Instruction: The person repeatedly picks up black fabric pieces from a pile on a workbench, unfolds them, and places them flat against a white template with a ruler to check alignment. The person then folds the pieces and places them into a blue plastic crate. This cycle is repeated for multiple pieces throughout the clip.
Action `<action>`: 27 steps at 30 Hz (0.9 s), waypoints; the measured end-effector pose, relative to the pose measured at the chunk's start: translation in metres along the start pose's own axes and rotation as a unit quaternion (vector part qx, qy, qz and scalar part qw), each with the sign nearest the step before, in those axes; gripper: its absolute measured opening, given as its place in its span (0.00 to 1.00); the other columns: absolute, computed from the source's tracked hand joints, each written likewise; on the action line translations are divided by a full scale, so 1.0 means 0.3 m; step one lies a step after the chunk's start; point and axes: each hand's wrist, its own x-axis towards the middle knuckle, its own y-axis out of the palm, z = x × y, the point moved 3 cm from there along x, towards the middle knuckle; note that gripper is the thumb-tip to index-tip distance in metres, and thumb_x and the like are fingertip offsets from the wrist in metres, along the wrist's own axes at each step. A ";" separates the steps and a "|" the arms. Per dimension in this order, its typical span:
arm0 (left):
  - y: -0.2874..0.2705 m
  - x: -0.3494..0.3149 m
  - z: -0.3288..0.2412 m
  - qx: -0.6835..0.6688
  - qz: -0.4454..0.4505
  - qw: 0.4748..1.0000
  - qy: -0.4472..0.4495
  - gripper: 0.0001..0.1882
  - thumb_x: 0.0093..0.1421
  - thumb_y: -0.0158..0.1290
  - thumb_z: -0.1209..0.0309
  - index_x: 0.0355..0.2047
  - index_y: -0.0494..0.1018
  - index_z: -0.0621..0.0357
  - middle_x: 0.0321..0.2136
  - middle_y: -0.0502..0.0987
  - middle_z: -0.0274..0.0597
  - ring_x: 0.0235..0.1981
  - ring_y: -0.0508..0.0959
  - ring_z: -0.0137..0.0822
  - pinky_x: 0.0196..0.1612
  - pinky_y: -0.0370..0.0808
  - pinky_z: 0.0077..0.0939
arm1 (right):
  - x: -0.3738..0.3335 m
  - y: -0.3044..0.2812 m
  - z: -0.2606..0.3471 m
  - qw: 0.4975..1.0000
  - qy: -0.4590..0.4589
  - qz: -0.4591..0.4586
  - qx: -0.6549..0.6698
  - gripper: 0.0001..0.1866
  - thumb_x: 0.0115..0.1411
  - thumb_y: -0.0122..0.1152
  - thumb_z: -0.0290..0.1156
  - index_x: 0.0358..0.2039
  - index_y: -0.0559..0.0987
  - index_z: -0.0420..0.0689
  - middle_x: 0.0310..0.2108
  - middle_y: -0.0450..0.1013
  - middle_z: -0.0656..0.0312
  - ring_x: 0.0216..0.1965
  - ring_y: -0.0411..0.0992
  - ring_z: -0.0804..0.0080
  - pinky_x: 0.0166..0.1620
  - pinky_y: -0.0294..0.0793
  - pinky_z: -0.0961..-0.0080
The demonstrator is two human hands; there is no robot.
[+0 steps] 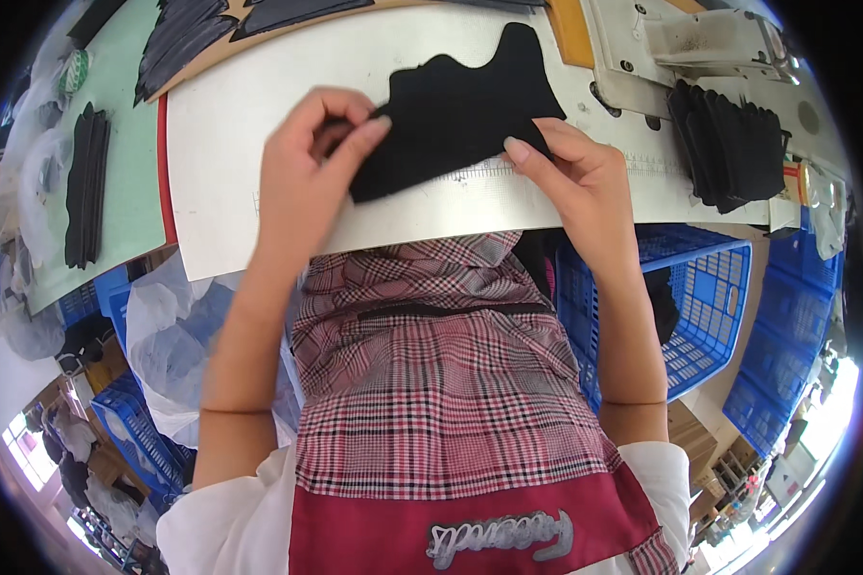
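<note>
A flat, irregularly cut piece of black fabric (460,105) is stretched between my hands just over the white table (259,206). My left hand (316,153) pinches its left edge between thumb and fingers. At the lower right corner, my right hand (577,172) grips the cloth the same way, the thumb in front. One narrow tab of the piece points up toward the back of the table. Beneath its lower edge, part of a ruler scale (479,174) shows on the tabletop.
A sewing machine (719,43) stands at the back right, with a stack of black cut pieces (724,144) before it. More dark pieces (187,43) lie at the back left, another stack (86,187) on the green table. Below are a blue crate (710,297) and plastic bags (168,326).
</note>
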 end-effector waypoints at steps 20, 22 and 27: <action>-0.041 -0.011 -0.191 0.118 -0.041 0.978 0.169 0.07 0.55 0.62 0.80 0.33 0.74 0.65 0.30 0.76 0.34 0.30 0.72 0.25 0.40 0.70 0.18 | 0.039 -0.148 0.144 0.994 -0.083 -0.065 0.031 0.07 0.57 0.67 0.21 0.36 0.82 0.36 0.34 0.76 0.63 0.29 0.71 0.81 0.37 0.71 0.84; -0.039 -0.020 -0.183 0.110 -0.039 0.984 0.134 0.07 0.55 0.62 0.79 0.32 0.75 0.65 0.29 0.76 0.34 0.30 0.71 0.25 0.40 0.69 0.18 | 0.033 -0.151 0.127 0.993 -0.085 -0.055 0.053 0.07 0.56 0.68 0.22 0.36 0.82 0.37 0.32 0.77 0.64 0.29 0.71 0.82 0.36 0.71 0.84; -0.025 -0.026 -0.122 0.112 -0.046 0.992 0.044 0.07 0.55 0.62 0.77 0.33 0.76 0.64 0.27 0.76 0.33 0.30 0.71 0.24 0.38 0.68 0.17 | 0.039 -0.137 0.075 0.994 -0.067 -0.062 0.056 0.07 0.56 0.69 0.24 0.35 0.84 0.37 0.28 0.78 0.66 0.28 0.72 0.84 0.35 0.72 0.86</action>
